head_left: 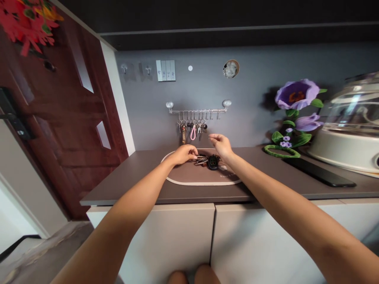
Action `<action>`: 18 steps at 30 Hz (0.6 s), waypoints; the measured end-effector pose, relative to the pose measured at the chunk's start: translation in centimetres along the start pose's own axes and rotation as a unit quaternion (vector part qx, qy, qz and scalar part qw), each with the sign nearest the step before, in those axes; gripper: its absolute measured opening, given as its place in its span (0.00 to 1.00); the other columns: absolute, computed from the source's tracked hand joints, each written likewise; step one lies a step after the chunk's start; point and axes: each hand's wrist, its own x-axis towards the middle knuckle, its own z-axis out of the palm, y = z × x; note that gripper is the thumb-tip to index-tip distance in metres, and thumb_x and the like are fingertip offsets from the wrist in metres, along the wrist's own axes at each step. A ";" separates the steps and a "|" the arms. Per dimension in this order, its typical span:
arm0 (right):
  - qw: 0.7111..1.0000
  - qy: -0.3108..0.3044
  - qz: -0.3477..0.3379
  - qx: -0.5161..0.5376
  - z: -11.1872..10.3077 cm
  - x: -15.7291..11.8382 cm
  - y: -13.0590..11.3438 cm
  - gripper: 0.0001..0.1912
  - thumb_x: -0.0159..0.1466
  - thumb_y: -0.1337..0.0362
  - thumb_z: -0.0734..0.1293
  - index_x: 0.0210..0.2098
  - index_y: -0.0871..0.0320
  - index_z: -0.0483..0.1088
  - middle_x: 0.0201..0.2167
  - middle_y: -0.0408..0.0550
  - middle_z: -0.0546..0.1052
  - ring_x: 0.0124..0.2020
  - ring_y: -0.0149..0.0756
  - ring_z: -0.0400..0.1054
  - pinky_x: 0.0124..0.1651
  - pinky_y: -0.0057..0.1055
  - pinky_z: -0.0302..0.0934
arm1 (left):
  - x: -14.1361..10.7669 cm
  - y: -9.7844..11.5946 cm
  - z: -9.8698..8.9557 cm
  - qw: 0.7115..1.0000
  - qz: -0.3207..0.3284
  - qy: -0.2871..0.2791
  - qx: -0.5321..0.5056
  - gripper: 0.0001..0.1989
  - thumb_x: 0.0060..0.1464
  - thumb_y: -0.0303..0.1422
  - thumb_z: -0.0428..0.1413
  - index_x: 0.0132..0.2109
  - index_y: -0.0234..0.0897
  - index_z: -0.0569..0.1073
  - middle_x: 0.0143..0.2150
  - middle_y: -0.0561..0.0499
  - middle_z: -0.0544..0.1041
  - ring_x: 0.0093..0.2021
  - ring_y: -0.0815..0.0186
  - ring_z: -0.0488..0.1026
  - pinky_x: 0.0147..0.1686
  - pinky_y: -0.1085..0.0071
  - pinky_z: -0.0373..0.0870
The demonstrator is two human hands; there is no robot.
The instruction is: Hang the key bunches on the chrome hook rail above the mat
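A small pile of keys (202, 160) lies on a brown oval mat (189, 178) with a pale rim. My left hand (185, 154) is at the left of the pile, fingers curled in, thumb and fingertips closed on keys at its edge. Beside them sits a black car key fob (212, 162). My right hand (221, 145) hovers above the fob, thumb and index close together with a small gap and nothing visible between them. On the wall behind, a clear hook rail (198, 111) carries several key rings, a brown tag (184, 134) and a pink loop strap (193, 133).
To the right are a purple flower ornament (297, 94) with a green ring base, a black phone (319, 172) and a clear-domed cream appliance (349, 138). A dark shelf (237, 35) overhangs the counter (124, 181). A dark red door (65, 118) stands at left.
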 end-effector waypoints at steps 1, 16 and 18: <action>1.000 -0.002 -0.007 -0.005 -0.3 -0.4 0.1 0.11 0.51 0.64 0.64 0.33 0.61 0.70 0.34 0.48 0.74 0.34 0.31 0.65 0.43 0.33 0.58 | 0.0 0.1 -0.1 1.000 0.005 -0.013 0.011 0.07 0.42 0.29 0.56 0.33 0.33 0.73 0.29 0.53 0.71 0.29 0.70 0.67 0.33 0.74 0.63; 0.998 -0.007 -0.040 -0.055 -1.5 -1.3 1.8 0.10 0.52 0.65 0.63 0.32 0.61 0.70 0.34 0.49 0.75 0.35 0.32 0.66 0.44 0.33 0.58 | -0.1 0.2 0.3 0.992 0.036 -0.067 0.097 0.13 0.42 0.28 0.57 0.39 0.41 0.76 0.34 0.52 0.68 0.36 0.68 0.66 0.41 0.72 0.60; 0.997 -0.003 -0.044 -0.063 -1.5 -1.2 1.9 0.10 0.52 0.66 0.63 0.32 0.61 0.70 0.34 0.49 0.75 0.35 0.32 0.66 0.44 0.33 0.58 | -0.2 0.4 0.5 0.992 0.049 -0.065 0.098 0.15 0.45 0.27 0.55 0.42 0.42 0.74 0.34 0.52 0.67 0.36 0.68 0.65 0.41 0.72 0.60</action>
